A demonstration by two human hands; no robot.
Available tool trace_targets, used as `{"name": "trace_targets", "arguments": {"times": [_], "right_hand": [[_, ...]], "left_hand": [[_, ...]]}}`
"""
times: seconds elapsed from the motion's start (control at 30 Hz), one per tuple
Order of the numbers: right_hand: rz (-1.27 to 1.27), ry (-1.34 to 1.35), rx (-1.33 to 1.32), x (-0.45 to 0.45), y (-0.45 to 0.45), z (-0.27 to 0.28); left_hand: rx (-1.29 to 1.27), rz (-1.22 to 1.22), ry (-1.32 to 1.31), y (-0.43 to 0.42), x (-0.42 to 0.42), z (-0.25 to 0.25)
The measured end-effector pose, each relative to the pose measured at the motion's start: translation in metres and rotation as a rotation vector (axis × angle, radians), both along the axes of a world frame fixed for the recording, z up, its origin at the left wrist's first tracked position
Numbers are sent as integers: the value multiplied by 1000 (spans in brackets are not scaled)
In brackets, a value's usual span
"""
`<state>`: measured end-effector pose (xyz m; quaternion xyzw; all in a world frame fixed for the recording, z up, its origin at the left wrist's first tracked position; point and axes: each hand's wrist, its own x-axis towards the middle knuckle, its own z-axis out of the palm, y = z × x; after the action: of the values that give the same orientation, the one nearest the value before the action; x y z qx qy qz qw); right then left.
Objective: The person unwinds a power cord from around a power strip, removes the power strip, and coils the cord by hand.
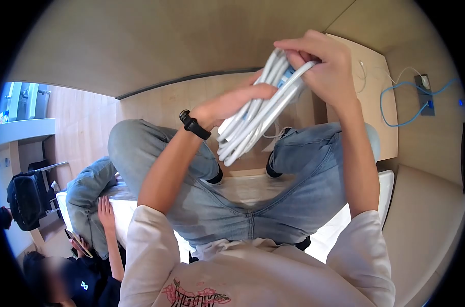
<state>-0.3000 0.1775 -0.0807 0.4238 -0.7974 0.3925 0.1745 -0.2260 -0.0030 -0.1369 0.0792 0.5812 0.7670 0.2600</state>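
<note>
A thick white cable point(263, 123), wound into long loops, is held slanting in front of me above my knees. My left hand point(237, 102), with a black band on its wrist, is closed around the middle of the coil, thumb on top. At the upper end my right hand point(324, 64) has its fingers curled around the loops. Something blue point(286, 78) shows between the strands near the right hand; I cannot make out what it is.
To the right are a wall socket point(424, 94), a blue cable point(388, 115) and a light wooden panel point(368, 92). A white mattress-like seat point(324, 225) is under me. At lower left a person point(81, 276) sits holding a phone point(79, 243), near a black bag point(25, 199).
</note>
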Motion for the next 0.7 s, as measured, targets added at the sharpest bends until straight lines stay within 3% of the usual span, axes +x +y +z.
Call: {"name": "trace_targets", "arguments": {"times": [0.07, 0.23, 0.3, 0.4, 0.53, 0.6, 0.7], "right_hand": [[-18, -17, -2, -3, -1, 3], [-56, -83, 2, -10, 4, 5], [-17, -347, 8, -18, 9, 6], [44, -480, 148, -23, 16, 9], [51, -528, 156, -30, 20, 4], [22, -570, 117, -31, 21, 3], [22, -492, 98, -31, 22, 0]], "left_hand": [[83, -75, -116, -10, -5, 3], [117, -71, -92, -13, -8, -5], [47, -32, -105, -14, -4, -2], [84, -69, -196, -14, 0, 9], [88, -56, -210, -18, -1, -1], [216, -63, -435, -18, -1, 2], [146, -97, -313, -18, 0, 1]]}}
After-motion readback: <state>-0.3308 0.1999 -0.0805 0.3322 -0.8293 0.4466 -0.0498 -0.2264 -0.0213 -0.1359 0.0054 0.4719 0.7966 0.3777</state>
